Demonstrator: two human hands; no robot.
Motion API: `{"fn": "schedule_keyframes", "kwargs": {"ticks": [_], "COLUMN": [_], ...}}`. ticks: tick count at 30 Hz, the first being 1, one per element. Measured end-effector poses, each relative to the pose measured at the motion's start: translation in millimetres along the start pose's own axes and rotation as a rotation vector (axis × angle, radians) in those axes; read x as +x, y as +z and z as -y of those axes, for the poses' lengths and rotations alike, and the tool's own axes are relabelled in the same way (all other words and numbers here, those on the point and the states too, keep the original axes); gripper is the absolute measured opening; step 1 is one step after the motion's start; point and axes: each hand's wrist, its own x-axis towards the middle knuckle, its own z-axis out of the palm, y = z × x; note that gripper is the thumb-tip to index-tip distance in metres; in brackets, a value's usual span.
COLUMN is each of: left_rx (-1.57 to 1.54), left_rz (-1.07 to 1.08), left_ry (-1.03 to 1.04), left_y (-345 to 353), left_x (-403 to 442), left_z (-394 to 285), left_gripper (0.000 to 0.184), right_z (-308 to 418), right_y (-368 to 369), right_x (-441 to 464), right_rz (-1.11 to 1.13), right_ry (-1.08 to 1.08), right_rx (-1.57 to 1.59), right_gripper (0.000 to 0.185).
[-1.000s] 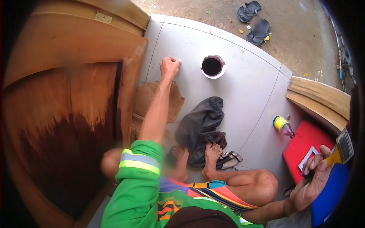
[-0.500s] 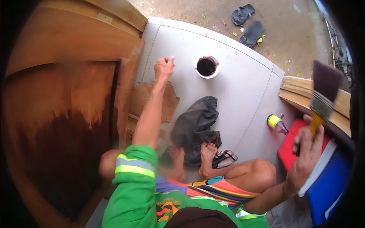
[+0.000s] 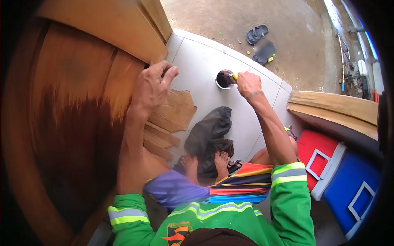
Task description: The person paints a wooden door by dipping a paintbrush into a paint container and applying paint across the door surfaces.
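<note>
My right hand (image 3: 249, 85) is closed round the yellow handle of a paintbrush (image 3: 233, 78). The brush head dips into a small white pot (image 3: 223, 85) of dark brown liquid on the tiled floor; its bristles are mostly hidden inside. My left hand (image 3: 154, 84) is raised near the wooden door (image 3: 78, 78), fingers curled in with the thumb alongside. Nothing shows in that hand. The lower part of the door's panel is coated dark brown with a ragged upper edge, while bare orange-brown wood shows above.
Dark cloth (image 3: 209, 129) lies by my feet, with torn cardboard (image 3: 174, 110) beside it. At right are a red cooler (image 3: 314, 149), a blue cooler (image 3: 353, 184) and a wooden frame (image 3: 328, 106). Dark slippers (image 3: 257, 34) lie on the ground beyond the tile edge (image 3: 234, 55).
My right hand has swung from the far right to the pot, lowering the brush into it. My left hand has come back toward me and the door, and the view has shifted.
</note>
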Motion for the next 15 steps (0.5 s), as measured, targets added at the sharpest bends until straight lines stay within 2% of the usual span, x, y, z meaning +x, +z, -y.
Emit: {"fn": "schedule_keyframes", "kwargs": {"ticks": [2, 5, 8, 11, 14, 15], "left_rx": [0.164, 0.171, 0.027, -0.262, -0.649, -0.597], "left_rz": [-0.114, -0.165, -0.065, 0.106, 0.204, 0.233], "left_ry": [0.058, -0.013, 0.001, -0.04, -0.09, -0.145], "left_y": [5.6, -23.5, -47.3, -68.2, -43.1, -26.5], "left_x": [-7.1, -24.6, -37.8, -53.3, -80.9, -94.4], "left_z": [34.3, 16.2, 23.8, 32.7, 90.1, 114.1], "left_gripper": [0.029, 0.026, 0.025, 0.023, 0.022, 0.021], "right_z": [7.8, 18.2, 20.6, 21.2, 18.4, 12.3], "right_y": [13.9, 23.1, 33.4, 39.8, 31.4, 34.7], "right_x": [18.5, 35.2, 42.6, 42.0, 25.9, 24.9], "right_rz": [-0.032, 0.005, -0.009, -0.032, -0.021, -0.015], "right_ry": [-0.046, -0.082, -0.085, -0.065, -0.027, -0.028], "right_rx": [-0.057, -0.118, -0.075, -0.064, -0.056, -0.057], "right_gripper": [0.021, 0.022, 0.023, 0.024, 0.017, 0.016]}}
